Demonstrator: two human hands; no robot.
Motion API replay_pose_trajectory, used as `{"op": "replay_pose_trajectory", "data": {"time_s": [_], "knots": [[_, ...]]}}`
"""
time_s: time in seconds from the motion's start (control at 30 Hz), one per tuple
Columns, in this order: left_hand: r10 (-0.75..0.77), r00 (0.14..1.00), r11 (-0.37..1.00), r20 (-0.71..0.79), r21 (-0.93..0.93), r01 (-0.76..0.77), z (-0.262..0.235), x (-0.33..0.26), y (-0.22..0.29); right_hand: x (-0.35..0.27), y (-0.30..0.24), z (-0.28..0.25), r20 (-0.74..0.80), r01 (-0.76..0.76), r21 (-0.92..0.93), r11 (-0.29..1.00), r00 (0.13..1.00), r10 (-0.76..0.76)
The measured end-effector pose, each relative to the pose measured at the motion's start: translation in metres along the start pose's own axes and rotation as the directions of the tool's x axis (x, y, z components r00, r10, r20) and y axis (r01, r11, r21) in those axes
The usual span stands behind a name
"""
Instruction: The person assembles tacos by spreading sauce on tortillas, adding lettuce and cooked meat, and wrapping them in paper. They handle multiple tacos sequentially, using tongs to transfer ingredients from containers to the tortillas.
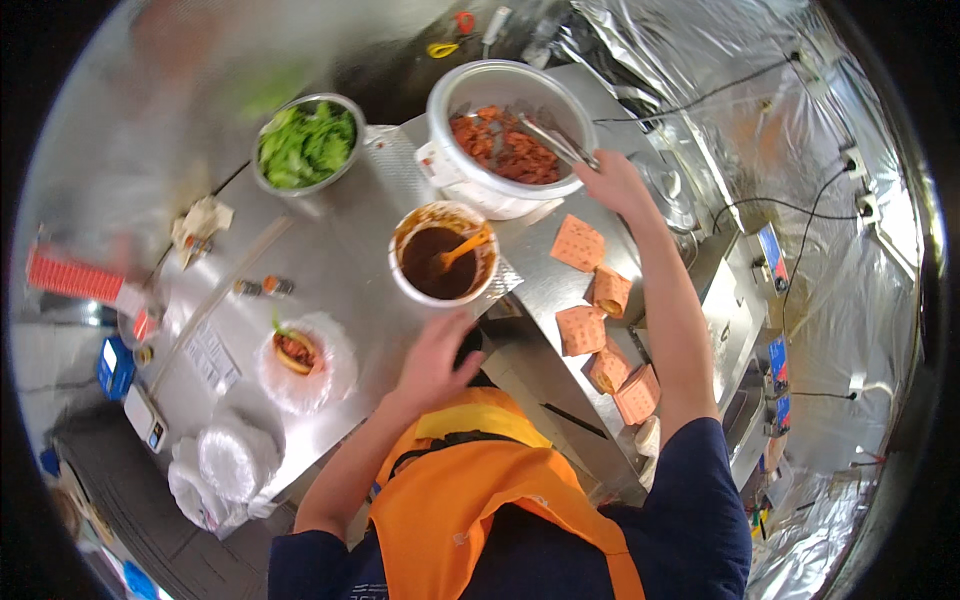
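Note:
My right hand point(608, 182) reaches forward and grips metal tongs point(556, 140). Their tips hang over the reddish-brown chopped meat point(500, 150) inside a large white round cooker pot point(462, 178). My left hand point(438, 358) holds nothing, its fingers apart, just below a white tub point(418, 292) of dark brown sauce. An orange spatula point(466, 246) leans in that sauce. To the left, a filled bun point(296, 352) with chopped meat and a bit of green rests on a clear plastic sheet or dish point(335, 372).
A steel bowl point(262, 182) of green lettuce point(306, 145) stands far left. Pink patterned paper pouches point(580, 330), some with buns, line the right counter. Stacked clear plastic dishes point(238, 458) sit at the near left. A gap separates the tables in front of me. Cables point(800, 205) hang along the foil-covered wall.

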State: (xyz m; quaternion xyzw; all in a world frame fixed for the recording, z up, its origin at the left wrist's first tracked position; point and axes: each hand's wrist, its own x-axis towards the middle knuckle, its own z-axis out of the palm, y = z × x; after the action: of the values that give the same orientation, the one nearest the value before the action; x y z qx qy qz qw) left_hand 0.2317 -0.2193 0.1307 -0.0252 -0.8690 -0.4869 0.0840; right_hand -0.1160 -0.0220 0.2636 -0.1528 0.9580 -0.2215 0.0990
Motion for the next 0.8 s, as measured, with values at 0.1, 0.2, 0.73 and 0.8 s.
{"op": "replay_pose_trajectory", "data": {"time_s": [0.1, 0.2, 0.73, 0.8], "knots": [[0.180, 0.933, 0.984, 0.310, -0.046, -0.175, 0.088, 0.083, 0.004, 0.019, 0.033, -0.004, 0.039, 0.002, 0.245, 0.970, 0.999, -0.011], [0.139, 0.876, 0.971, 0.461, 0.110, -0.212, 0.179, 0.172, -0.007, 0.005, 0.066, -0.002, 0.041, -0.016, 0.417, 0.909, 0.999, -0.002], [-0.024, 0.907, 0.994, 0.420, 0.111, -0.025, 0.278, 0.283, 0.002, -0.125, 0.246, 0.080, -0.049, -0.292, 0.696, 0.656, 0.892, 0.449], [0.052, 0.968, 0.986, 0.246, -0.165, -0.011, 0.244, 0.253, 0.019, -0.122, 0.211, 0.067, -0.028, -0.221, 0.702, 0.677, 0.941, 0.337]]}}
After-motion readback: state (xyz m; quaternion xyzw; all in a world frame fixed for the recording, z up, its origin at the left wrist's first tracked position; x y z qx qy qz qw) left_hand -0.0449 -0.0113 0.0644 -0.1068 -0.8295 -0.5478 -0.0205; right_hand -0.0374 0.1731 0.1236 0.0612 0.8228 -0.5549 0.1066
